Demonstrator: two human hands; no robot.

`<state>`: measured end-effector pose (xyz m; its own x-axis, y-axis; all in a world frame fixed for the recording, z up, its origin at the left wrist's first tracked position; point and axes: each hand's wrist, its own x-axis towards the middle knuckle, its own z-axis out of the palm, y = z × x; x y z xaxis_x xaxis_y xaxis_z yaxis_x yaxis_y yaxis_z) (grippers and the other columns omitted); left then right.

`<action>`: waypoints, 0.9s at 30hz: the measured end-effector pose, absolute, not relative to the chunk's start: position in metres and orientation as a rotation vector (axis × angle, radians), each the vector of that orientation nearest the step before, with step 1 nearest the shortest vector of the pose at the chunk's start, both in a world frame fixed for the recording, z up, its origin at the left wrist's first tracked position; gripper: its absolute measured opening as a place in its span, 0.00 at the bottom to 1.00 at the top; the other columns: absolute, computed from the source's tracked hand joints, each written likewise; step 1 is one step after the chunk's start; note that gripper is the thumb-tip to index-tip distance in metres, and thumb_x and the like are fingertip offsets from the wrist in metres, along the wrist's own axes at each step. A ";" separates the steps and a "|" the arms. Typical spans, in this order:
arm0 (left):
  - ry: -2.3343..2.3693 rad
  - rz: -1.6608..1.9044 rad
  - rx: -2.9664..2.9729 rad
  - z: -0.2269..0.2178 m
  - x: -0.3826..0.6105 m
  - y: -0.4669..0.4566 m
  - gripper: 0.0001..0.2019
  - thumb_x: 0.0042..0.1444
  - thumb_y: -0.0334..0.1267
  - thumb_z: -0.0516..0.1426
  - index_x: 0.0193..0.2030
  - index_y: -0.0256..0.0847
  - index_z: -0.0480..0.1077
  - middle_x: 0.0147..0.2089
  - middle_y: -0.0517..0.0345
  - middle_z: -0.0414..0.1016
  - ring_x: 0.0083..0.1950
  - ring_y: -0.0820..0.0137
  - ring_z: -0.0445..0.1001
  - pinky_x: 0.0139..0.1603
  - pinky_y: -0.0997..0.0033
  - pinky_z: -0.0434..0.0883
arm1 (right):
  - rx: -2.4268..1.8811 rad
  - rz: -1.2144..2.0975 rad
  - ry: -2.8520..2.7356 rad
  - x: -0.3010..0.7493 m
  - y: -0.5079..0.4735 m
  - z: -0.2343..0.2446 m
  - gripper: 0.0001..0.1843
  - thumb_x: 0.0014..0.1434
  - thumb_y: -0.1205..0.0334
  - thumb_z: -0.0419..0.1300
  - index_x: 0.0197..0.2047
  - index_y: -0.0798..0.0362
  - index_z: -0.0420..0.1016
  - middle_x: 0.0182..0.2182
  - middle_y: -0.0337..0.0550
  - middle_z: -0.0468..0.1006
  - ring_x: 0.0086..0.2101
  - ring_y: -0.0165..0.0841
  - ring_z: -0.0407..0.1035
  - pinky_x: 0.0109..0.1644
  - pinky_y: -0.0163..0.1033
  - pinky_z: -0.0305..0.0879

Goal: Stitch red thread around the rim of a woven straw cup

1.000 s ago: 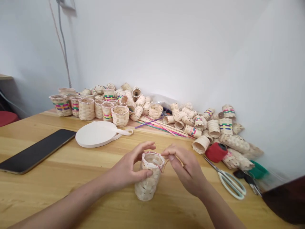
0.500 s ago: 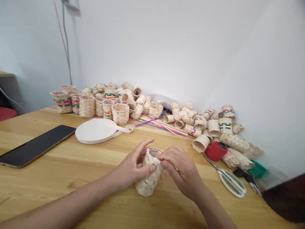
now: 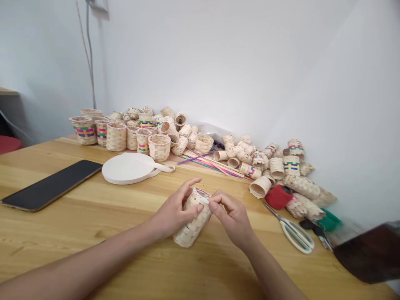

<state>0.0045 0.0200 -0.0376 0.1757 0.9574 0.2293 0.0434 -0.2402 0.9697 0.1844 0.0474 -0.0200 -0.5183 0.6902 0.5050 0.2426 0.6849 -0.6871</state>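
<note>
A small woven basket (image 3: 194, 225) leans to the right above the table, its rim edged with red-and-white stitching. My left hand (image 3: 179, 208) is wrapped round its upper left side, thumb on the front and index finger raised behind the rim. At the right of the rim, my right hand (image 3: 229, 212) pinches with thumb and forefinger at the end of a pale strip (image 3: 203, 200) lying along the edge. Whether a needle or thread is also between those fingertips is too small to tell.
A flat white roll of tape (image 3: 128, 167) and a black phone (image 3: 51, 183) lie at left. Finished baskets (image 3: 116, 137) stand behind, with a pile of small woven pieces (image 3: 245, 156) and coloured strips. At right are red thread (image 3: 279, 197), scissors (image 3: 296, 235) and a dark object (image 3: 368, 252).
The basket tilts more and has shifted slightly up and left with my left hand. My right hand's fingers have drawn into a tighter pinch at the rim. The view has shifted a little.
</note>
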 end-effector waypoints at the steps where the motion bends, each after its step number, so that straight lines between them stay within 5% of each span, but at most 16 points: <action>1: 1.000 1.219 1.501 -0.037 0.005 0.020 0.34 0.52 0.41 0.59 0.64 0.42 0.53 0.49 0.49 0.71 0.48 0.61 0.70 0.50 0.61 0.66 | -0.710 0.692 -2.102 0.185 0.048 -0.019 0.11 0.63 0.61 0.54 0.29 0.53 0.70 0.26 0.38 0.70 0.30 0.31 0.65 0.36 0.36 0.60; 27: 0.963 1.190 1.430 -0.039 0.002 0.020 0.32 0.52 0.43 0.59 0.63 0.40 0.54 0.50 0.48 0.71 0.50 0.60 0.69 0.52 0.60 0.65 | -0.685 0.461 -2.112 0.189 0.047 -0.015 0.08 0.63 0.64 0.54 0.40 0.51 0.75 0.31 0.41 0.77 0.33 0.33 0.70 0.38 0.37 0.65</action>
